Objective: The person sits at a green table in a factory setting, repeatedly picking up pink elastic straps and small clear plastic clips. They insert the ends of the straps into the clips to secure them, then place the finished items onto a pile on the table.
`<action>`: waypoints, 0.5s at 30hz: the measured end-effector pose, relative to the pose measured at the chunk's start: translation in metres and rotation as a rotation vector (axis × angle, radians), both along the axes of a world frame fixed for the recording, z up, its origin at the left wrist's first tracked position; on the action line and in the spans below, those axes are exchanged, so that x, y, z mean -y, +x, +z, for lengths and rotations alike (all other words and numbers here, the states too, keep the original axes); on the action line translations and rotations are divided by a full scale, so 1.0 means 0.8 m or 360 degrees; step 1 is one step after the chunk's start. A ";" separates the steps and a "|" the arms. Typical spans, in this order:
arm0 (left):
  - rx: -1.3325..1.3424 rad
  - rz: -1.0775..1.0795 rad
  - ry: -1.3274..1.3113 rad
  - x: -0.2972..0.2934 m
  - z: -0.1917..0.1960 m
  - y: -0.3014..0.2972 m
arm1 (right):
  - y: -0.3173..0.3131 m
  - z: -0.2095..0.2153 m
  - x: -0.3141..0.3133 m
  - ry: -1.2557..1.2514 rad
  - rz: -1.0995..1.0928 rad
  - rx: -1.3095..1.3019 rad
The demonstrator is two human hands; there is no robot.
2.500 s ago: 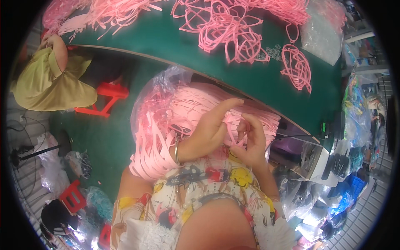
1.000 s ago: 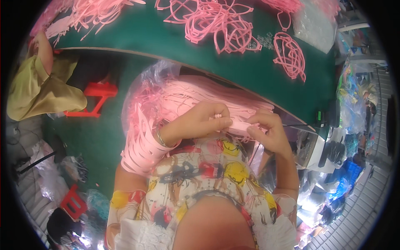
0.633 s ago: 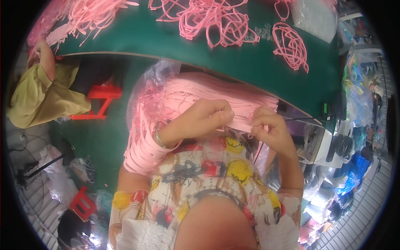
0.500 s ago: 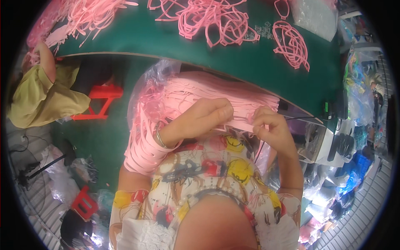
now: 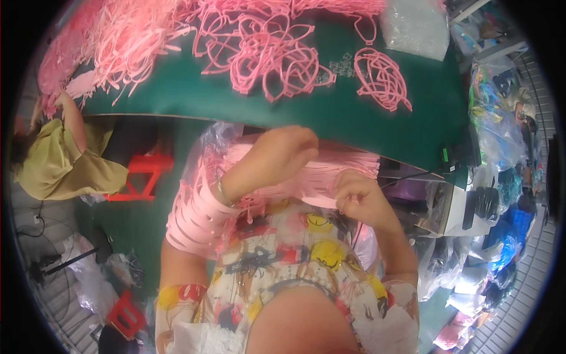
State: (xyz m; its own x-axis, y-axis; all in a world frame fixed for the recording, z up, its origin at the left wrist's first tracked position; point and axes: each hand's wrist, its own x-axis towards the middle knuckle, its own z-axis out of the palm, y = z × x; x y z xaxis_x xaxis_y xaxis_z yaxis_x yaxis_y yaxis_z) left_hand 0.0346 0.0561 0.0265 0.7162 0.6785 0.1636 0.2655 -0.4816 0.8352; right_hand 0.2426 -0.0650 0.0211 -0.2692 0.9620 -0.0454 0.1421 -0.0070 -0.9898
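A stack of flat pink straps (image 5: 348, 162) lies across my lap, just below the table's edge. Several looped pink straps (image 5: 191, 221) hang round my left forearm, below a bracelet at the wrist. Raised over the stack's far side near the table edge, my left hand (image 5: 277, 156) has its fingers curled together; what they hold, if anything, is hidden. At the stack's right end, my right hand (image 5: 364, 199) pinches a pink strap (image 5: 321, 202) at the near side, thumb against bent fingers.
Tangled pink straps (image 5: 265, 65) and a clear plastic bag (image 5: 415, 29) lie on the green table (image 5: 171, 94). To the left, a person in an olive garment (image 5: 65, 159) sits by a red stool (image 5: 147, 174). Bagged goods (image 5: 501, 124) crowd the right.
My left hand has lifted off the stack toward the table edge, away from my right hand. The right hand stays at the stack's right end. The view has tilted to show more tabletop.
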 end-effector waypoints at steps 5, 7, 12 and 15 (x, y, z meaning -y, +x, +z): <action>0.0034 0.0189 0.0493 -0.043 -0.009 0.062 | 0.004 -0.008 0.000 0.0014 -0.0013 -0.0125; 0.0014 0.0235 0.0581 -0.057 -0.023 0.087 | 0.009 -0.010 0.002 -0.0030 -0.0048 -0.0116; -0.0105 0.0571 0.0990 -0.087 -0.055 0.117 | 0.016 -0.010 0.006 0.0033 -0.0076 -0.0111; -0.0006 0.0589 0.1051 -0.105 -0.056 0.133 | 0.016 -0.009 0.004 0.0027 -0.0118 -0.0084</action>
